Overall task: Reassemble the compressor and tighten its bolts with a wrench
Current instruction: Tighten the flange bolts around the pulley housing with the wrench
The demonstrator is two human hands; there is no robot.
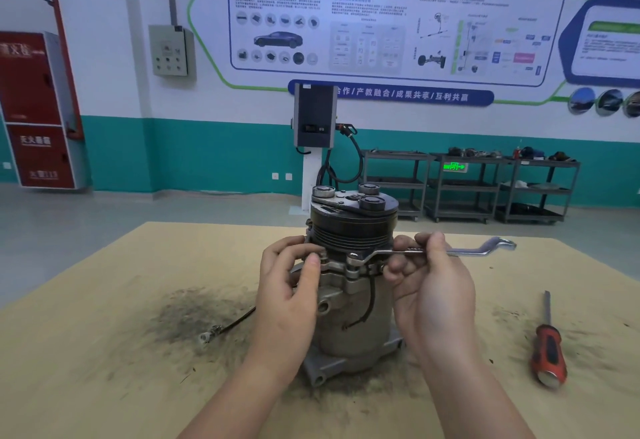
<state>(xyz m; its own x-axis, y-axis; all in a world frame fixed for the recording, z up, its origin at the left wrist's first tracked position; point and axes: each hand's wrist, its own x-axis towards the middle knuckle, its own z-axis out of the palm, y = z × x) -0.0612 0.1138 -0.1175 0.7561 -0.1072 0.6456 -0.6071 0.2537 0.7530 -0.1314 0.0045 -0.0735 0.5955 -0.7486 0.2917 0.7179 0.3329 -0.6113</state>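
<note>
Fingers [431, 248] of our right hand [433, 286] curl round the wrench [460, 250], its ring end on a bolt [353, 257] at the flange, while our left hand [287, 286] pinches another bolt [323, 255] on the compressor [349, 300], which stands upright mid-table [104, 369], screwdriver [549, 345] lying well right.

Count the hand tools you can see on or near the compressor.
2. The wrench is gripped by the right hand, its ring end on a bolt. The screwdriver lies on the table, far right. None visibly hidden.
</note>
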